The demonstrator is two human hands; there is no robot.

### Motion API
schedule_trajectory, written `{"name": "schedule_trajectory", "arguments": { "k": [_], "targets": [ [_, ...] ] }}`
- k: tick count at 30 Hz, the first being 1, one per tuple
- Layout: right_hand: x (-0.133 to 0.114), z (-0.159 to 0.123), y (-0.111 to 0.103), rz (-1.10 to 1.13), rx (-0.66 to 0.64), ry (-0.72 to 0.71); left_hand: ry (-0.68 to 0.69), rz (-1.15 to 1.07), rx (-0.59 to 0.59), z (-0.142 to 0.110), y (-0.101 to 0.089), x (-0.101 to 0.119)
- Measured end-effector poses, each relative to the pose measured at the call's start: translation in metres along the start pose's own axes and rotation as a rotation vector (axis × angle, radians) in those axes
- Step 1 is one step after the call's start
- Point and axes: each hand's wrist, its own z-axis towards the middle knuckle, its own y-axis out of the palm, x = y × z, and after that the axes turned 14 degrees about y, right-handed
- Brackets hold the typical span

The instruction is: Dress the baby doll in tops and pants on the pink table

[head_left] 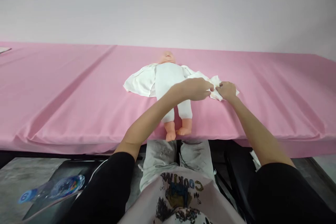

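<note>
A baby doll (172, 87) in white clothes lies on its back on the pink-covered table (65, 87), head toward the wall and bare feet at the near edge. An open white jacket (140, 82) spreads out under it on both sides. My left hand (196, 88) reaches across the doll's body and pinches the jacket's right-hand sleeve (215, 83). My right hand (227, 90) grips the same crumpled sleeve from the other side. The two hands almost touch.
A pale wall rises behind the table. A small flat object (4, 49) lies at the far left edge. Below the table at the lower left, a colourful plastic package (56, 187) rests on a dark tray. Dark chair parts show at the lower right.
</note>
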Motion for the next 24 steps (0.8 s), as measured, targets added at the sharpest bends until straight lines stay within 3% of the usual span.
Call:
{"name": "schedule_trajectory", "arguments": {
  "k": [4,8,10,12,15,18,22,24],
  "targets": [
    [0.001,-0.013,-0.017,0.205,0.236,-0.034,-0.033,0.042,-0.015,0.0,0.017,0.012],
    [0.001,-0.032,-0.059,0.468,0.499,-0.152,-0.1,0.081,0.182,-0.015,0.023,0.011],
    [-0.003,-0.041,-0.076,0.51,0.513,-0.209,-0.145,0.084,0.246,-0.019,0.029,0.007],
    [-0.008,-0.048,-0.085,0.519,0.483,-0.24,-0.192,0.097,0.221,-0.017,0.043,0.0],
    [-0.005,-0.049,-0.081,0.516,0.429,-0.215,-0.225,0.203,0.158,-0.011,0.07,-0.017],
    [0.013,-0.045,-0.072,0.478,0.368,-0.149,-0.22,0.321,0.08,-0.007,0.09,-0.034],
    [0.045,-0.048,-0.079,0.33,0.325,-0.083,-0.276,0.33,-0.017,-0.001,0.094,-0.047],
    [0.057,-0.061,-0.094,0.315,0.401,-0.067,-0.294,0.307,-0.042,0.006,0.092,-0.049]
  ]
}}
